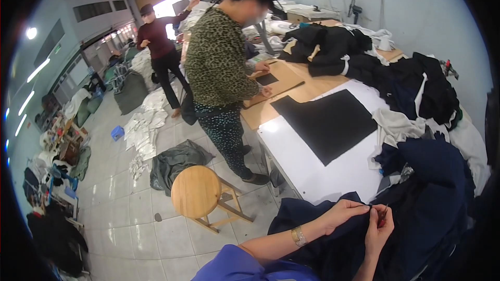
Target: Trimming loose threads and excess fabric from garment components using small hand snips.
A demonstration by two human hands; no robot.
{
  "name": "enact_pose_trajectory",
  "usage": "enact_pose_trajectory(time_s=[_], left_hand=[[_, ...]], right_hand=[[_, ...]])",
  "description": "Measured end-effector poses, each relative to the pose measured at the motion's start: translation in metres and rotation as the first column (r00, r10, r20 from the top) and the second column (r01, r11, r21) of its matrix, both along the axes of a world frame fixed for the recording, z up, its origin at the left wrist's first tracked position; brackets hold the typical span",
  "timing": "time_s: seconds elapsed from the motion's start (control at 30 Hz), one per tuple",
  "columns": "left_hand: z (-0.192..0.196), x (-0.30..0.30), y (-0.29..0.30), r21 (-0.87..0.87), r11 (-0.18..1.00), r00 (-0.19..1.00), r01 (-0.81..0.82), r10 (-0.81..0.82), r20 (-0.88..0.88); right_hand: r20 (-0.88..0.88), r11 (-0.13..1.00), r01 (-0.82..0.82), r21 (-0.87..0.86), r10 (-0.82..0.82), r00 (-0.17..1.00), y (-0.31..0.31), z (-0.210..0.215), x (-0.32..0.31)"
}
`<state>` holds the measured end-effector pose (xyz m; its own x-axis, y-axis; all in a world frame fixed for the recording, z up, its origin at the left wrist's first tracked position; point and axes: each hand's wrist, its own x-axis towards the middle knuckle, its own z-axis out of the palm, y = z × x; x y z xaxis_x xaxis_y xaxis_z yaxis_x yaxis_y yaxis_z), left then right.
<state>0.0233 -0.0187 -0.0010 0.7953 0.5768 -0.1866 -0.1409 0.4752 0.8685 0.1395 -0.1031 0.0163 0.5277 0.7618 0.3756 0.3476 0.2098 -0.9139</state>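
My left hand [341, 216] reaches in from the lower edge, a gold-toned watch or bracelet [298, 236] on its wrist. Its thumb and fingers pinch the edge of dark navy fabric [307, 213]. Close beside it, my right hand [380, 226] is closed around what looks like small thread snips [382, 221], with a bit of red and a thin pointed tip showing. The fingertips of both hands nearly meet. More navy fabric [437, 177] is heaped under and to the right of my hands, over the near part of the white-topped table [297, 161].
A black cut fabric panel [328, 125] lies flat on the table. Black and white garments [411, 83] pile along the wall side. A co-worker [219, 57] leans over a board opposite; another person [156, 41] stands farther back. On the floor are a wooden stool [196, 190] and a dark bag [177, 164].
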Motion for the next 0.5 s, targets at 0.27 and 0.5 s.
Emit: enact_pose_trajectory(time_s=[0.27, 0.5], left_hand=[[0.009, -0.005, 0.003, -0.031, 0.995, 0.995, -0.093, 0.094, 0.034], [0.006, -0.006, 0.005, -0.054, 0.992, 0.994, -0.11, 0.111, 0.022]], right_hand=[[0.109, 0.998, -0.037, -0.042, 0.041, 0.993, -0.002, 0.007, -0.002], [0.03, 1.0, 0.007, -0.031, -0.006, 1.0, -0.009, 0.019, -0.007]])
